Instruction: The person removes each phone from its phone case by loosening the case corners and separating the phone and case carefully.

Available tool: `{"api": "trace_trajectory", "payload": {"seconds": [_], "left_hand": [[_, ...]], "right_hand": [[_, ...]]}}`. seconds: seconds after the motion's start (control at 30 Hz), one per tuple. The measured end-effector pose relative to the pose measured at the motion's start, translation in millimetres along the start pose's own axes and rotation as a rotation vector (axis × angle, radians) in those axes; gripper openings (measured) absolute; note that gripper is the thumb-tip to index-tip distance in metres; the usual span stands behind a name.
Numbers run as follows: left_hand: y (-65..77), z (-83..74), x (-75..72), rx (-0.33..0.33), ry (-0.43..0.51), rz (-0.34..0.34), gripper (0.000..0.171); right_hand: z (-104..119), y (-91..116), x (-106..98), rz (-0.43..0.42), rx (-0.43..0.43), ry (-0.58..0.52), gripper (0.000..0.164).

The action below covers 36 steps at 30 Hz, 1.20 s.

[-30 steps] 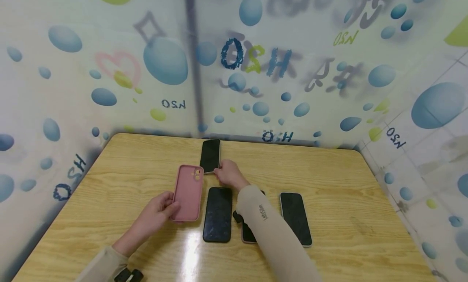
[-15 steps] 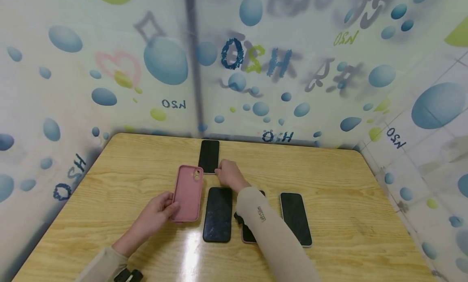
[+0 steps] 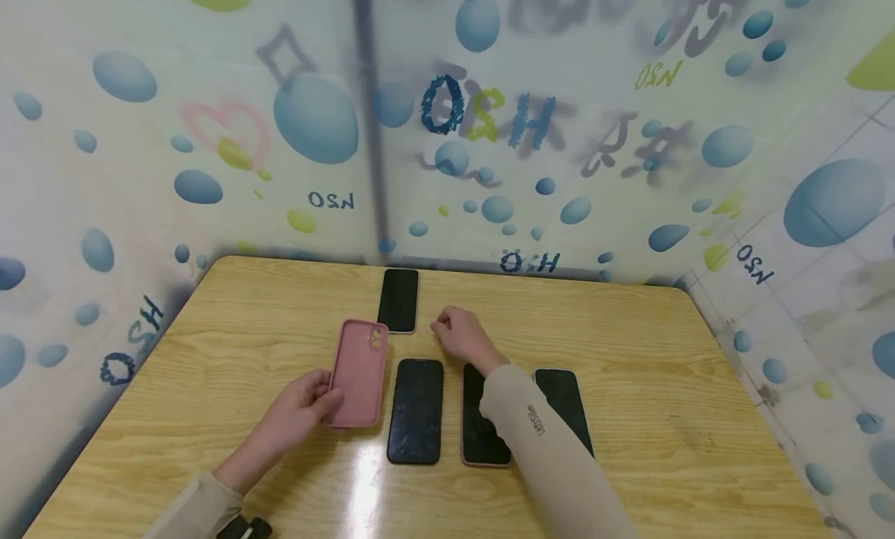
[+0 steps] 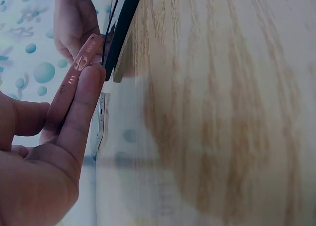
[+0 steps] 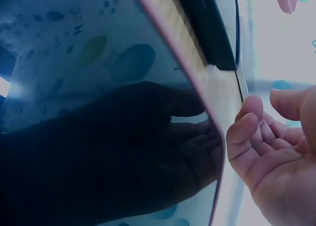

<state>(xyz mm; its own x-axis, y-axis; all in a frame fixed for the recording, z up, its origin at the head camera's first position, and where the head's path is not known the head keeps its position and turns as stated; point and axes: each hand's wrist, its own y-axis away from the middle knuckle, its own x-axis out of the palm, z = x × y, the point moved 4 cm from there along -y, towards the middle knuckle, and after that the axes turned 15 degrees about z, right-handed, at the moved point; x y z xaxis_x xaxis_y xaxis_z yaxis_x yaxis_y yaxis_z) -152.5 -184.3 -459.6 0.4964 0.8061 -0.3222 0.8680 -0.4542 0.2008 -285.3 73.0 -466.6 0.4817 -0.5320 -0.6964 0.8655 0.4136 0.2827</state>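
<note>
My left hand [image 3: 301,407] pinches a pink phone case [image 3: 359,373] by its lower left edge, thumb on one side and fingers on the other. The case is tilted up over the table, camera cutout at its top right. In the left wrist view the case's slotted bottom edge [image 4: 80,63] shows above the fingers. My right hand [image 3: 464,337] hovers near the far phone [image 3: 398,300], apart from it. Its fingers are loosely curled and hold nothing; in the right wrist view the thumb [image 5: 289,105] stands away from the fingertips.
On the wooden table [image 3: 650,384] a black-screened phone [image 3: 416,412] lies right of the case. Further right lie a pink-edged phone [image 3: 482,434] and a white-edged phone [image 3: 565,399], both partly under the right forearm. A patterned curtain [image 3: 447,174] hangs behind the table.
My right hand has let go of the far phone and moved right. That phone shifted slightly left and lies flat on the table. My left hand stays in place with the case.
</note>
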Motion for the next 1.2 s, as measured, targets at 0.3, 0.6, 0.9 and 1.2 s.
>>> {"api": "trace_trajectory", "payload": {"seconds": [0.3, 0.6, 0.9, 1.2], "left_hand": [[2.7, -0.3, -0.3, -0.032, -0.014, 0.012, 0.026], [5.8, 4.5, 1.4, -0.032, 0.135, 0.109, 0.035], [7.9, 7.4, 2.1, -0.051, 0.164, 0.132, 0.033], [11.4, 10.1, -1.2, -0.152, -0.158, 0.033, 0.017]], "right_hand": [[-10, 17, -9, -0.013, -0.041, -0.059, 0.02], [-20, 37, -15, -0.01, -0.068, -0.071, 0.016], [-28, 51, -20, -0.008, -0.056, -0.083, 0.016], [-32, 54, -22, -0.023, -0.052, -0.079, 0.016]]}}
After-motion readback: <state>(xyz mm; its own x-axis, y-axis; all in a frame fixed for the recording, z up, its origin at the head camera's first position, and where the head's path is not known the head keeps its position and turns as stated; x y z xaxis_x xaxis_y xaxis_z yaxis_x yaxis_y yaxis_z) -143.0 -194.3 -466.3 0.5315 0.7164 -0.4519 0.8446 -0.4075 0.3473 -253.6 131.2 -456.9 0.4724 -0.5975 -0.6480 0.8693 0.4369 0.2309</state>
